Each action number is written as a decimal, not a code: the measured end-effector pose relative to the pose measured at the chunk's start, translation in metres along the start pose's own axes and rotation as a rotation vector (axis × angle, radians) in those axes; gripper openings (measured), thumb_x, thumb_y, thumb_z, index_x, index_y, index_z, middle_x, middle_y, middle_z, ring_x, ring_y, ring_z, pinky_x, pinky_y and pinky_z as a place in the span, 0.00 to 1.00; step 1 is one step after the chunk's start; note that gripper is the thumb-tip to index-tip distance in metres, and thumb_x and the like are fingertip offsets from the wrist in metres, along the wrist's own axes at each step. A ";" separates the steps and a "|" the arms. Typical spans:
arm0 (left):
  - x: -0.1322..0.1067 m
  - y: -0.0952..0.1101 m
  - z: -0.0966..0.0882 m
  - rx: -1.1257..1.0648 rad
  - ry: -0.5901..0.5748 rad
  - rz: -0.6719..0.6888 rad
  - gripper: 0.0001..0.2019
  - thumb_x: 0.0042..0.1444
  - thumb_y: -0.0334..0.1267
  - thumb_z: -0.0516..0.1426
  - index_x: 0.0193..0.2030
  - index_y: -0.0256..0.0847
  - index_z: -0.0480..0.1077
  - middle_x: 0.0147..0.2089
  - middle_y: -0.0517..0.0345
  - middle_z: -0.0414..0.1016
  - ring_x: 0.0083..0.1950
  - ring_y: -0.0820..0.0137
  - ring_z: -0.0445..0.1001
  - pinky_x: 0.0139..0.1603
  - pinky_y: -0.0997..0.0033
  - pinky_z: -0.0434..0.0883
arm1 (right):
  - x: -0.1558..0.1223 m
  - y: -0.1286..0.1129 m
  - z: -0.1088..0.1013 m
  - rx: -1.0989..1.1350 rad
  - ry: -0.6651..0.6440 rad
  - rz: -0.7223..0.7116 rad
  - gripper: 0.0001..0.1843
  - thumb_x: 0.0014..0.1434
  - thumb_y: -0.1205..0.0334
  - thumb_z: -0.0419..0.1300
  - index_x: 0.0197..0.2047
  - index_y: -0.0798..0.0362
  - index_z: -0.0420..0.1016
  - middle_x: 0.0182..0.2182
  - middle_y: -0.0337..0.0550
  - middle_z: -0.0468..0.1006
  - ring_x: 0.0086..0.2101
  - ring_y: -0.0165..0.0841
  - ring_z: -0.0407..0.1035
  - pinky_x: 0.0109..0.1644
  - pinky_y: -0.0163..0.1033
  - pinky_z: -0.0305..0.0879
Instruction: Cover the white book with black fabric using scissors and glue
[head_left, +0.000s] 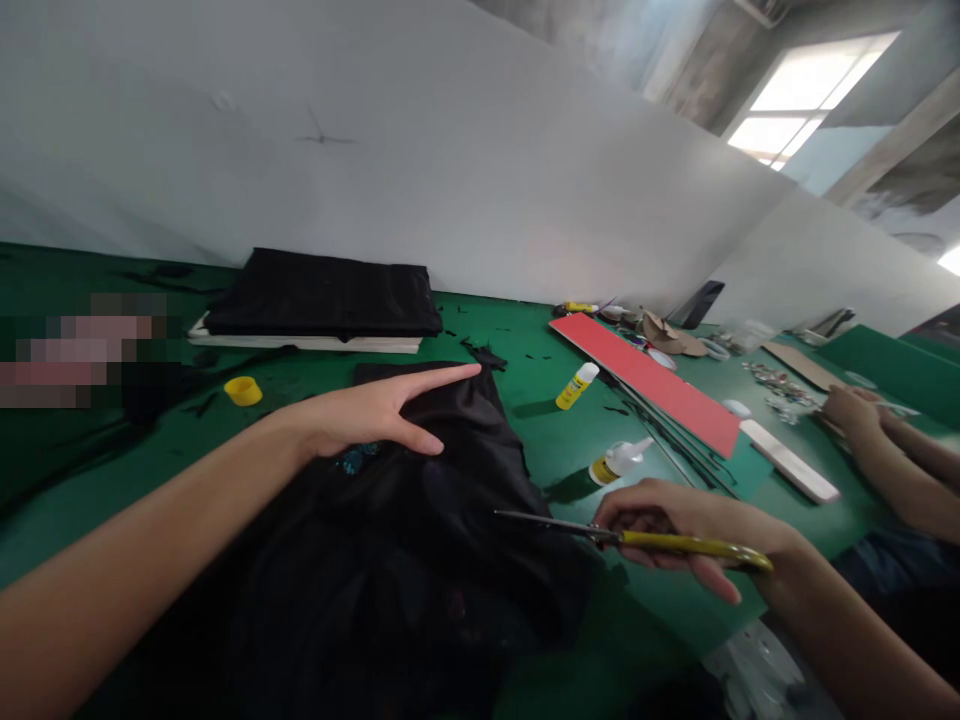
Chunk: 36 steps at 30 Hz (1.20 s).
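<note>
My left hand lies flat and open, fingers stretched out, on a piece of black fabric spread over the green table. A small teal sequin patch shows just under the palm. My right hand is closed on yellow-handled scissors; their closed blades point left over the fabric's right edge.
A folded black cloth on a white board lies behind. Two glue bottles, a yellow cap, a red strip and a white bar sit nearby. Another person's hands work at the right.
</note>
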<state>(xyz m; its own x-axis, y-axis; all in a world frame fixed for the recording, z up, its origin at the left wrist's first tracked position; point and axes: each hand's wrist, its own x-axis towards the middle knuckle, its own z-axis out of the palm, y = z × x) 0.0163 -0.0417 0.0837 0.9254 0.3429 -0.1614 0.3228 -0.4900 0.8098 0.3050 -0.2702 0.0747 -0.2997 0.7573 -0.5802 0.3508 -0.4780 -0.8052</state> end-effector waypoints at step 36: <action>0.008 0.040 0.073 0.078 -0.402 0.383 0.05 0.62 0.37 0.56 0.38 0.43 0.74 0.43 0.60 0.77 0.59 0.68 0.67 0.70 0.37 0.32 | -0.023 -0.049 0.042 -0.635 0.102 0.121 0.38 0.35 0.56 0.73 0.53 0.43 0.73 0.48 0.41 0.78 0.46 0.45 0.72 0.47 0.41 0.69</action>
<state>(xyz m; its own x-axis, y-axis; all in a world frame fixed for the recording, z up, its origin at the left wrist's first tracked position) 0.0508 -0.1172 0.0736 0.9774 -0.1962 -0.0783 -0.0521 -0.5829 0.8109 0.2572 -0.2829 0.1227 -0.1502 0.7678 -0.6228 0.8419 -0.2309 -0.4878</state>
